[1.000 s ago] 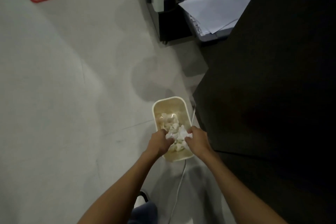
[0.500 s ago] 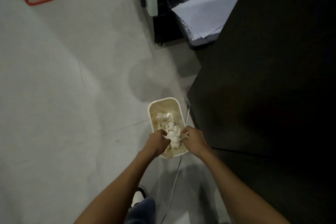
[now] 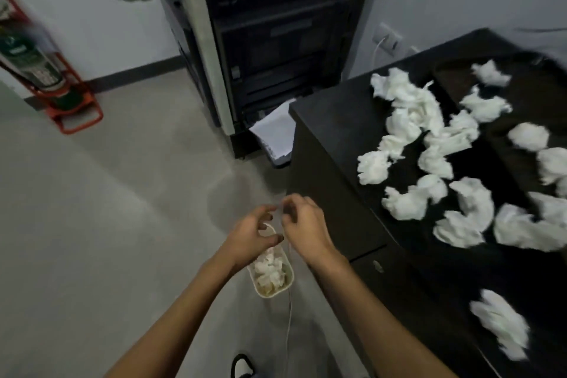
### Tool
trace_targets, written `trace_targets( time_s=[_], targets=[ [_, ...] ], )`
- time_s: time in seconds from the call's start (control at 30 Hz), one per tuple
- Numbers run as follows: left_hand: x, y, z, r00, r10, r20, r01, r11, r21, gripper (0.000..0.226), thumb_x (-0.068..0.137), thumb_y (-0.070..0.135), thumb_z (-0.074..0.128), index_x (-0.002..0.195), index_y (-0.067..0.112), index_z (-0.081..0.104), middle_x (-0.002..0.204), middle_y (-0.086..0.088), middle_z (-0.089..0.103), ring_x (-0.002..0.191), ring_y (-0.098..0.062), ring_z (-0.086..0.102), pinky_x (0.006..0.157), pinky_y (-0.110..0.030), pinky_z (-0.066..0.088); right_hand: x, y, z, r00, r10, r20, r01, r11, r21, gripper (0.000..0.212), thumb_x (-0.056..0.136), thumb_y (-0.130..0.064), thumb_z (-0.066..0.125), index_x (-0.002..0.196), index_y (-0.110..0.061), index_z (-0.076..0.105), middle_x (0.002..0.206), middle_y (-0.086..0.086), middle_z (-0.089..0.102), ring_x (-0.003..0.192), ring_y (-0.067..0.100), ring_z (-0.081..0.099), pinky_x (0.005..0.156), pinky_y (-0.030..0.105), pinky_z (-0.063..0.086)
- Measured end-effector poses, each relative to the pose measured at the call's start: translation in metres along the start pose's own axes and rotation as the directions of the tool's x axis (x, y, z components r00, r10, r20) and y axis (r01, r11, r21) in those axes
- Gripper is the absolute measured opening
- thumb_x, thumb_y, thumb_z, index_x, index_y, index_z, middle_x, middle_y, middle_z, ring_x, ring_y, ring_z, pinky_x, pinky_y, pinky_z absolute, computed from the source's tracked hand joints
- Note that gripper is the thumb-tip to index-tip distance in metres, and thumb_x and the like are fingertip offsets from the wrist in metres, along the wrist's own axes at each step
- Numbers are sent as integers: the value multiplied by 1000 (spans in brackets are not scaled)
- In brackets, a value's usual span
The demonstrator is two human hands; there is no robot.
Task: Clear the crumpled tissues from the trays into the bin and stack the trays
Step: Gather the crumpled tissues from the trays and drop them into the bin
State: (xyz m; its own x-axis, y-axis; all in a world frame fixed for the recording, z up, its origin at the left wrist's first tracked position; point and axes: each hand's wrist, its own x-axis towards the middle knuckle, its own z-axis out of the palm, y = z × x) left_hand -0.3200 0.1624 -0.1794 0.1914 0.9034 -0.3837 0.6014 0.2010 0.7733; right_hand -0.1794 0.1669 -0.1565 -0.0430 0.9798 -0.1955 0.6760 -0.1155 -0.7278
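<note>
A small cream bin (image 3: 273, 294) stands on the floor beside the black desk (image 3: 334, 120), with crumpled tissues (image 3: 270, 264) inside it. My left hand (image 3: 251, 233) and my right hand (image 3: 303, 224) hover close together just above the bin's far end, fingers loosely spread and holding nothing. Several crumpled white tissues (image 3: 429, 138) lie scattered over the desk top at the right. One more blurred tissue (image 3: 500, 322) lies near the desk's front. The dark trays under them are hard to tell apart from the black surface.
A dark copier (image 3: 276, 40) stands behind the bin, with white paper (image 3: 274, 132) sticking out of its lower tray. A fire extinguisher in a red stand (image 3: 33, 61) is at the far left. A white cable (image 3: 288, 331) runs along the floor by the bin.
Both hands let go of the tissues they held in the bin and rose above it. The view tilted up, bringing the desk top and its tissues into sight.
</note>
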Motion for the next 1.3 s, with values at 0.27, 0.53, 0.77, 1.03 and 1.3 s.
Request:
trace_targets(
  time_s=[0.27,0.53,0.77,1.03,1.3],
  targets=[
    [-39,146,-42,915,394,-85,-379,913,149,55,79,21,75,130,17,53,117,2,60,101,-9,57,85,-12,42,-59,-62,-144,944,-212,-254,211,977,-30,32,87,-7,57,118,-14,59,110,1,55,97,5,47,82,9,31],
    [-51,239,-6,834,549,58,-550,816,180,47,85,27,68,129,23,52,120,2,56,101,-9,57,80,-15,43,-97,-17,-232,925,-97,-367,53,991,-127,34,88,-4,51,118,-17,59,111,-1,52,96,8,48,79,14,34],
    [-40,250,48,842,499,207,-539,757,369,40,86,28,63,124,22,55,112,0,54,105,-18,56,90,-35,48,-117,27,-239,966,33,-255,-98,964,-249,38,87,1,47,121,-13,56,117,11,52,102,22,55,83,26,45],
    [-35,236,76,874,462,149,-437,615,657,46,88,27,58,131,20,46,128,-5,47,118,-27,47,99,-42,36,-129,39,-236,960,36,-279,-118,952,-282,38,89,-7,50,126,-15,51,123,7,46,108,22,50,80,33,49],
    [-36,225,84,900,399,176,-418,673,611,35,86,4,53,120,13,50,120,-10,42,114,-29,41,89,-39,47,-129,40,-238,968,12,-249,-85,955,-285,42,87,-3,48,128,-15,50,124,9,46,113,24,49,88,36,48]
  ],
)
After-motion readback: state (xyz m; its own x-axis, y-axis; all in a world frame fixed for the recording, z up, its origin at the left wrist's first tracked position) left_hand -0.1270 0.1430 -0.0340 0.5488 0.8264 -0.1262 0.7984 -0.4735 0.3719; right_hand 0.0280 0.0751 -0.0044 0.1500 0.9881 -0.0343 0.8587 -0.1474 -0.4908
